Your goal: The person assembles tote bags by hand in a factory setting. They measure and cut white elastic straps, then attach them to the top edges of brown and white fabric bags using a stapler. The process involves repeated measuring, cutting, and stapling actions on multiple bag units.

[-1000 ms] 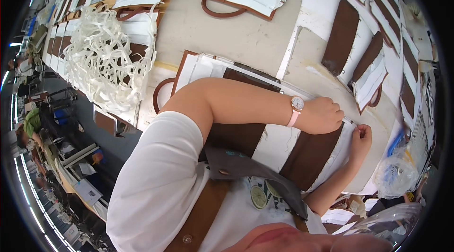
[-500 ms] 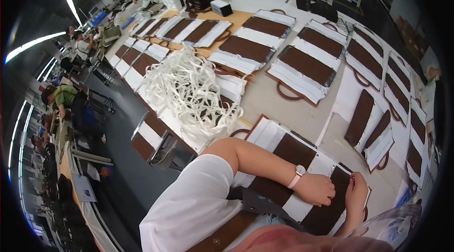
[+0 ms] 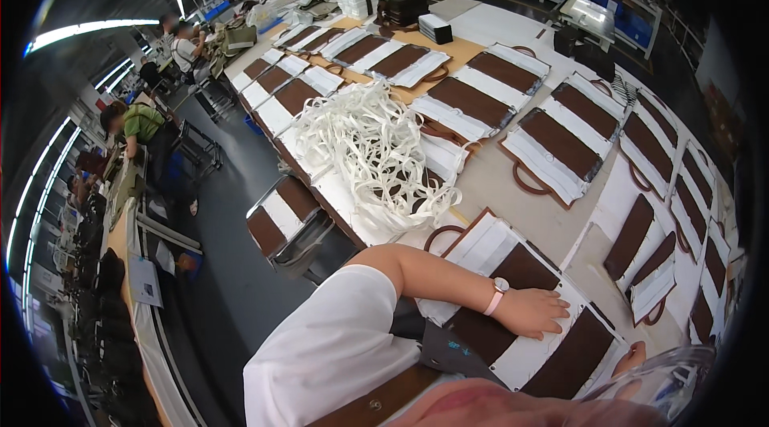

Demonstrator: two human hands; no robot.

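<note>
A bag panel (image 3: 577,292) with brown and white bands lies flat before me, small metal studs along its seams. On a white band of it rests my left hand (image 3: 532,312), palm down with the fingers stretched out, holding nothing. The left forearm, with a watch (image 3: 498,291) on a pink strap, crosses the panel's lower part. A brown loop handle (image 3: 443,239) sticks out at the panel's far left end. My right hand (image 3: 633,358) is at the panel's right edge, mostly behind a clear lens (image 3: 669,379) at the lower right; its fingers are largely hidden.
A heap of white strips (image 3: 372,159) lies left of the panel. Several similar panels (image 3: 565,141) with handles spread over the table. A folded brown and white piece (image 3: 284,215) sits on a stool at the table's left edge. Co-workers (image 3: 144,124) work at the left and far end.
My left hand has gone from curled fingers to lying flat on the panel. The right hand has moved from the dark band toward me, to the panel's right edge. The view has shifted.
</note>
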